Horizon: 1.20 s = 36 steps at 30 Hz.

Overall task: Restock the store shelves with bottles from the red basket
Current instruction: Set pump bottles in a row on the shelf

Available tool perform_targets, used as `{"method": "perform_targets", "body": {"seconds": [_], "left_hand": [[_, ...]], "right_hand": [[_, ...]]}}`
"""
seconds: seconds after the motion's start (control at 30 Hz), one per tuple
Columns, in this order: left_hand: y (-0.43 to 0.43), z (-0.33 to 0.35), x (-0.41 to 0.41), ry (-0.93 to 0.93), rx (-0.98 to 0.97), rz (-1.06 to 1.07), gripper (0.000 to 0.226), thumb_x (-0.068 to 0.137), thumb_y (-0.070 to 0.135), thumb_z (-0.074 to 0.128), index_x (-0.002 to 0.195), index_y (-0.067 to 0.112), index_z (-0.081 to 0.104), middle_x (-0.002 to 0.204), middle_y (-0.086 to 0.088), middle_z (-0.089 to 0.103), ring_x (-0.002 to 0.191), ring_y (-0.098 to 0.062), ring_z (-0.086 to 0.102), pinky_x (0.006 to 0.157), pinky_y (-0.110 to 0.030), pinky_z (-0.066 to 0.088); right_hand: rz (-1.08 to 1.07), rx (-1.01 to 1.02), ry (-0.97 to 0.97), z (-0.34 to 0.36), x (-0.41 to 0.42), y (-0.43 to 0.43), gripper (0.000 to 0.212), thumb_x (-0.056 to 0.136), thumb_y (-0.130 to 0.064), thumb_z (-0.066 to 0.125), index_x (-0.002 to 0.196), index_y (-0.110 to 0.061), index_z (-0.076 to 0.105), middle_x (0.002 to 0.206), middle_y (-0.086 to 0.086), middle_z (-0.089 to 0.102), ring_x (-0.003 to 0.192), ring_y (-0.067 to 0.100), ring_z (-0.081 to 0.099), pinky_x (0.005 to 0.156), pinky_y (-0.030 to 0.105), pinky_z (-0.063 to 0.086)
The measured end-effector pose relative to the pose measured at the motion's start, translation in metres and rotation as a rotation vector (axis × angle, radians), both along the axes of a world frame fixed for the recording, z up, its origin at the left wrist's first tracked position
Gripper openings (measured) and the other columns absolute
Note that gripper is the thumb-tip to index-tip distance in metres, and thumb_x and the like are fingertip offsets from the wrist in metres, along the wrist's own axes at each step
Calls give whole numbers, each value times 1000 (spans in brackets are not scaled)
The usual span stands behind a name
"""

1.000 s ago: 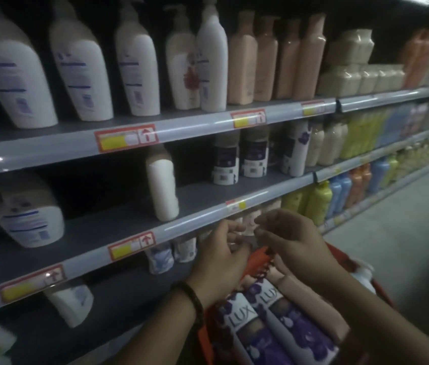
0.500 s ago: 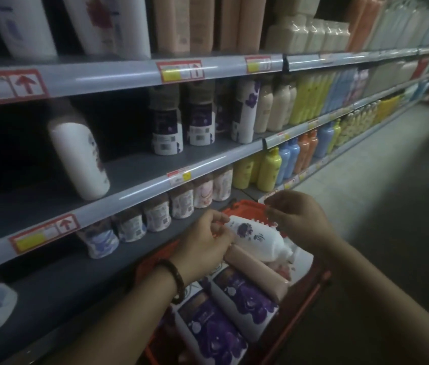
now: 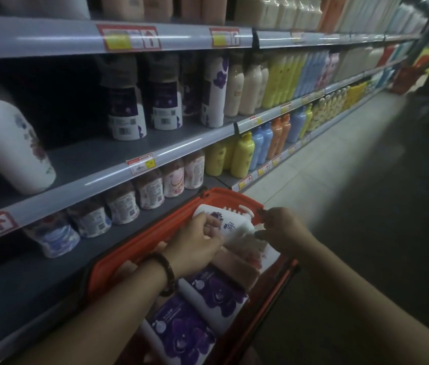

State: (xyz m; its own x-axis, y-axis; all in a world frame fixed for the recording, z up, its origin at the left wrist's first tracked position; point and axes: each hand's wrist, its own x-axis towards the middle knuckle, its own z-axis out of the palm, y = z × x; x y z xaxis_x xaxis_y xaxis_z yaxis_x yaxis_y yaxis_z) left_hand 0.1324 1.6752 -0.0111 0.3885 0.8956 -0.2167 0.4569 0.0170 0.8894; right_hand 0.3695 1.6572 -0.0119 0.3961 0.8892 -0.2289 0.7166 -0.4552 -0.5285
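Note:
The red basket (image 3: 171, 225) stands on the floor against the lowest shelf, packed with bottles lying flat. A white bottle with a purple flower print (image 3: 230, 223) lies on top at the basket's far end. My left hand (image 3: 197, 246) grips its body from the left, fingers curled over it. My right hand (image 3: 280, 229) pinches at its pump end on the right. Below my hands lie a pinkish bottle (image 3: 237, 262) and two purple-flowered bottles (image 3: 216, 293).
Grey shelves (image 3: 97, 177) run along the left, lined with bottles. A white bottle (image 3: 10, 143) stands alone on the middle shelf, with bare shelf beside it up to dark purple-labelled bottles (image 3: 126, 111). Tiled aisle floor (image 3: 340, 180) stretches to the right.
The view has dropped from the upper shelves to the basket. Both hands went down into it and closed on the white flowered bottle, which has shifted toward the basket's far end.

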Motion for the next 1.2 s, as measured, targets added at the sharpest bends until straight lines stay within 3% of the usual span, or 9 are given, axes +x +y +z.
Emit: {"method": "perform_targets", "body": {"seconds": [0.2, 0.27, 0.4, 0.53, 0.6, 0.73, 0.9, 1.07, 1.2], "left_hand": [[0, -13, 7, 109, 6, -114, 33, 89, 23, 65, 121, 32, 64, 117, 12, 68, 109, -10, 67, 98, -31, 55], [-3, -16, 10, 133, 29, -170, 41, 88, 28, 63, 129, 33, 63, 127, 14, 66, 113, -8, 65, 95, -24, 53], [-4, -23, 17, 146, -17, -238, 57, 84, 39, 61, 141, 39, 56, 130, 12, 66, 98, -8, 69, 80, -31, 59], [-2, -35, 24, 168, -34, -228, 60, 78, 49, 62, 138, 44, 56, 124, 13, 71, 110, -6, 68, 98, -36, 58], [1, -44, 27, 189, -38, -217, 50, 77, 51, 62, 127, 49, 59, 113, 14, 75, 108, -9, 69, 97, -41, 58], [9, -65, 33, 176, -36, -206, 44, 69, 56, 59, 113, 52, 61, 105, 12, 77, 106, -14, 72, 94, -46, 59], [10, -79, 33, 142, -52, -209, 48, 68, 58, 62, 117, 59, 59, 116, 11, 74, 114, -13, 69, 99, -46, 57], [4, -61, 27, 95, -60, -210, 61, 65, 61, 59, 124, 48, 60, 113, 17, 76, 113, -7, 69, 100, -41, 57], [4, -58, 19, 86, -43, -180, 63, 64, 62, 59, 126, 47, 59, 112, 18, 75, 110, -5, 70, 99, -40, 58]], "right_hand": [[157, -31, -153, -17, 1, -5, 57, 76, -19, 95, 127, -24, 69, 124, 0, 68, 105, 17, 69, 85, 31, 64], [214, -33, -232, -23, -4, -6, 58, 74, -29, 96, 125, -26, 70, 126, 0, 67, 109, 19, 67, 88, 36, 64], [182, 7, -357, -34, -16, -7, 69, 68, -54, 91, 125, -27, 62, 119, -1, 66, 102, 22, 66, 82, 42, 64], [225, 90, -516, -43, -27, -2, 76, 75, -64, 81, 135, -23, 57, 127, 2, 66, 122, 29, 59, 102, 44, 51], [224, 69, -507, -45, -34, 4, 87, 76, -62, 83, 146, -23, 50, 137, 5, 61, 133, 33, 49, 110, 50, 42], [229, 43, -494, -54, -44, 12, 82, 81, -51, 83, 146, -21, 46, 140, 9, 59, 130, 32, 51, 108, 52, 39], [252, -22, -506, -56, -49, 17, 87, 87, -47, 79, 156, -16, 36, 149, 13, 53, 137, 34, 50, 113, 52, 35], [312, -54, -414, -52, -49, 25, 98, 93, -46, 76, 168, -21, 19, 168, 16, 34, 151, 37, 40, 121, 54, 31], [281, -49, -344, -49, -48, 30, 94, 93, -55, 74, 166, -18, 28, 162, 15, 42, 146, 35, 45, 118, 47, 40]]}}
